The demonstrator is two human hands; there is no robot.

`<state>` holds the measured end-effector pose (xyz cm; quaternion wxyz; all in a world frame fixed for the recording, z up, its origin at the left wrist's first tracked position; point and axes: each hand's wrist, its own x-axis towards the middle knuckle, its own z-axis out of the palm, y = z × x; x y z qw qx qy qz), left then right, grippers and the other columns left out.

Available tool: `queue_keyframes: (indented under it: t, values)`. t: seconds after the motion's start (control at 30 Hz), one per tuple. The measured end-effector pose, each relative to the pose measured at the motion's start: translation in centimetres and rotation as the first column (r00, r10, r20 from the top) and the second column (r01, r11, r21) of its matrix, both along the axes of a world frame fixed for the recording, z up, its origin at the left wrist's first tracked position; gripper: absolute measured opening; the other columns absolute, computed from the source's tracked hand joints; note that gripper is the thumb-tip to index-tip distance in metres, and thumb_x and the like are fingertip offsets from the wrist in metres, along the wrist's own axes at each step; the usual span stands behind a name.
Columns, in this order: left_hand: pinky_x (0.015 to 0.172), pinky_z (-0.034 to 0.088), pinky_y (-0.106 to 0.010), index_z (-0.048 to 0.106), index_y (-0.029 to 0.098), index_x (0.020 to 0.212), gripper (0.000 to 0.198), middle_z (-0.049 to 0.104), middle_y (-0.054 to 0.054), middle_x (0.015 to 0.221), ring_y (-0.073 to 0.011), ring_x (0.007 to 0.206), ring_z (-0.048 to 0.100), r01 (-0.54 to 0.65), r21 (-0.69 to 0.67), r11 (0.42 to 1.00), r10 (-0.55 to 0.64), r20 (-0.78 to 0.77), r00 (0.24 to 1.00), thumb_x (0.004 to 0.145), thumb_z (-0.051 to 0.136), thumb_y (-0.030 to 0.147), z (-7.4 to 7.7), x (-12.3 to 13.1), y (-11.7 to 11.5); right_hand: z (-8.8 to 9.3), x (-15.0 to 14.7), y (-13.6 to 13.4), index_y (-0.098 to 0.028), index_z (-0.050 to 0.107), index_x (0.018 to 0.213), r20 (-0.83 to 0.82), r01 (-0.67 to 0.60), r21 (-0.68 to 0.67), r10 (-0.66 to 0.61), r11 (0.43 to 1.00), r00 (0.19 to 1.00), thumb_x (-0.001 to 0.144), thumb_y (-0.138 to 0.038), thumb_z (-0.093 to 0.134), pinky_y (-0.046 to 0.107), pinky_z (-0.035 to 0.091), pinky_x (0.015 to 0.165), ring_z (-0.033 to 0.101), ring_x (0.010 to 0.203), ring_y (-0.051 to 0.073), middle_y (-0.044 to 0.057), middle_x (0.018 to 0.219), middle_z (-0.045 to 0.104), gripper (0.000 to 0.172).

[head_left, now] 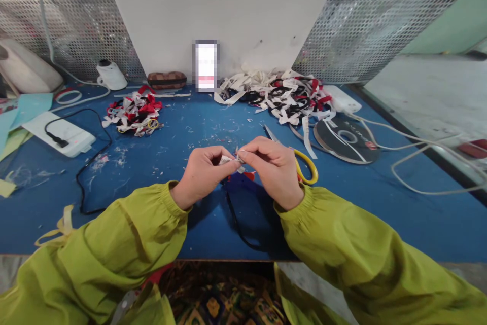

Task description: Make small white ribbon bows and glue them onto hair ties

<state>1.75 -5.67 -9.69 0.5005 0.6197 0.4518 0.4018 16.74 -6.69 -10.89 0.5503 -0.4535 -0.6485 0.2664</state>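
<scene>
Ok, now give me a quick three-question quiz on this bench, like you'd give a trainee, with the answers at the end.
1. True or false: the left hand and the right hand both pinch the small white tag.
2. Where are the yellow-handled scissors? A: held in the left hand. B: lying beside the right hand. C: on top of a heap of tags.
3. On the blue table, which heap of tags is bigger, the left pile or the right pile?

Key: 1 true. 2 B. 3 the right pile.
</scene>
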Motion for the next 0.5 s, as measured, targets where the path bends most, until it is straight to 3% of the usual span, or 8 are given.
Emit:
queue_keyframes:
  t: [0.1,0.2,0.4,0.5]
  values:
    - [0.05,0.028,-0.022,0.059,0.015,0.052,0.018,0.051,0.002,0.05,-0.0082,0.051,0.039,0.023,0.021,1.0,-0.022,-0.023,0.999,0.067,0.068,0.021,0.23,-0.01,0.0,0.26,-0.01,-0.43,-0.02,0.064,0.065,0.141,0.002,0.155,-0.024,0.988,0.99,0.08,-0.012,0.058,0.028,0.044,0.059,0.056,0.062,0.014,0.001,0.064,0.061,0.018]
    - [0.05,0.029,-0.022,0.061,0.015,0.053,0.017,0.052,0.002,0.051,-0.0088,0.052,0.04,0.019,-0.002,1.0,-0.019,0.008,1.0,0.066,0.069,0.022,0.29,-0.07,0.19,0.27,-0.06,-0.59,-0.02,0.063,0.067,0.183,0.022,0.182,-0.056,0.983,0.981,0.082,-0.016,0.057,0.028,0.044,0.057,0.054,0.06,0.013,0.001,0.065,0.06,0.017]
    - [0.053,0.036,-0.022,0.069,0.016,0.063,0.018,0.056,0.001,0.056,-0.009,0.054,0.044,0.012,-0.082,0.997,0.003,0.171,0.985,0.067,0.074,0.033,0.03,0.0,0.29,0.22,-0.27,-0.03,-0.019,0.061,0.069,-0.087,0.003,-0.15,-0.017,0.989,0.996,0.082,-0.023,0.06,0.024,0.041,0.05,0.048,0.051,0.01,-0.004,0.056,0.054,0.013]
    - [0.055,0.038,-0.022,0.065,0.016,0.056,0.03,0.054,0.0,0.055,-0.0096,0.055,0.044,0.003,-0.104,0.995,0.019,0.211,0.977,0.075,0.068,0.04,-0.03,0.02,0.35,0.26,-0.36,0.27,-0.018,0.062,0.073,-0.236,-0.068,-0.217,0.015,0.974,0.972,0.079,-0.025,0.063,0.024,0.045,0.052,0.051,0.052,0.009,-0.004,0.058,0.056,0.009]
